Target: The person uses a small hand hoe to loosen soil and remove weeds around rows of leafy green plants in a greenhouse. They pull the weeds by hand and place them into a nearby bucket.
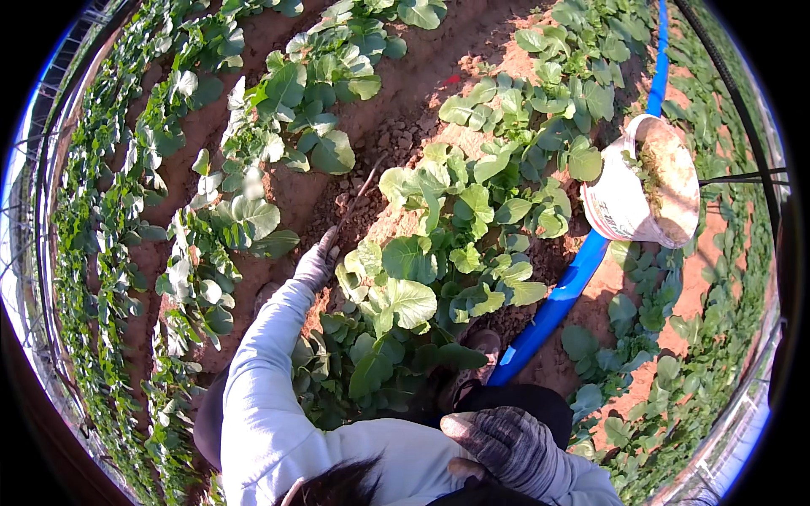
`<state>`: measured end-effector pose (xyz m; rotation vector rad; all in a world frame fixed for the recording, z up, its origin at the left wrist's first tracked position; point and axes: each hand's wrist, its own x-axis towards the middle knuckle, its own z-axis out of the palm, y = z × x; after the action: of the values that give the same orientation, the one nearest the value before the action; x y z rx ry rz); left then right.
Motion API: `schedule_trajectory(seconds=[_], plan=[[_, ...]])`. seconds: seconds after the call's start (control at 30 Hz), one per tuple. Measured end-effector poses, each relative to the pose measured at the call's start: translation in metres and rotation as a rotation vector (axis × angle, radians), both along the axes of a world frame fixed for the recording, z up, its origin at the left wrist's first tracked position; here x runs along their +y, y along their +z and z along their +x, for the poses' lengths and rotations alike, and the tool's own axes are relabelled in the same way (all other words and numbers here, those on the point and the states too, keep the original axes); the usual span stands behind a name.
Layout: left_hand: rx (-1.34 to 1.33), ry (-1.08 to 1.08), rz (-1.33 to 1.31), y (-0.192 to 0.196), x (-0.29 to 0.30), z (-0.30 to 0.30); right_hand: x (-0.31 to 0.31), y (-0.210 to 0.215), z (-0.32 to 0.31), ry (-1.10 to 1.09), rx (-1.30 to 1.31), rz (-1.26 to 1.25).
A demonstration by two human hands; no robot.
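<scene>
My left hand (317, 263), in a grey glove, reaches forward over the red-brown soil (396, 101) and grips a thin dark tool (359, 196). The tool's tip points into the cloddy furrow between two rows of leafy green plants (439, 253). My right hand (504, 445), also in a grey striped glove, rests flat on my dark-trousered knee at the lower edge and holds nothing. A light grey sleeve (261, 371) covers my left arm.
A white bucket (626, 202) with soil and plant scraps in it stands at the right, beside a blue pipe (564, 291) that runs along the bed. More rows of leafy plants (211, 219) lie to the left. My shoe (481, 344) stands among the leaves.
</scene>
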<state>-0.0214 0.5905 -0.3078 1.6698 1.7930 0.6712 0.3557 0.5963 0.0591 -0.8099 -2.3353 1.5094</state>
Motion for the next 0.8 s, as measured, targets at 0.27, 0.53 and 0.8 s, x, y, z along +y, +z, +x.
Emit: schedule_trajectory(seconds=[0.27, 0.53, 0.8], plan=[[-0.168, 0.084, -0.294, 0.003, 0.243, 0.088, 0.019, -0.012, -0.014, -0.068, 0.028, 0.149], [0.272, 0.118, -0.608, 0.028, 0.291, 0.104, 0.029, -0.017, -0.019, -0.106, 0.029, 0.127], [0.329, 0.215, -0.623, -0.013, 0.196, 0.027, 0.017, -0.007, -0.019, -0.093, -0.030, 0.176]])
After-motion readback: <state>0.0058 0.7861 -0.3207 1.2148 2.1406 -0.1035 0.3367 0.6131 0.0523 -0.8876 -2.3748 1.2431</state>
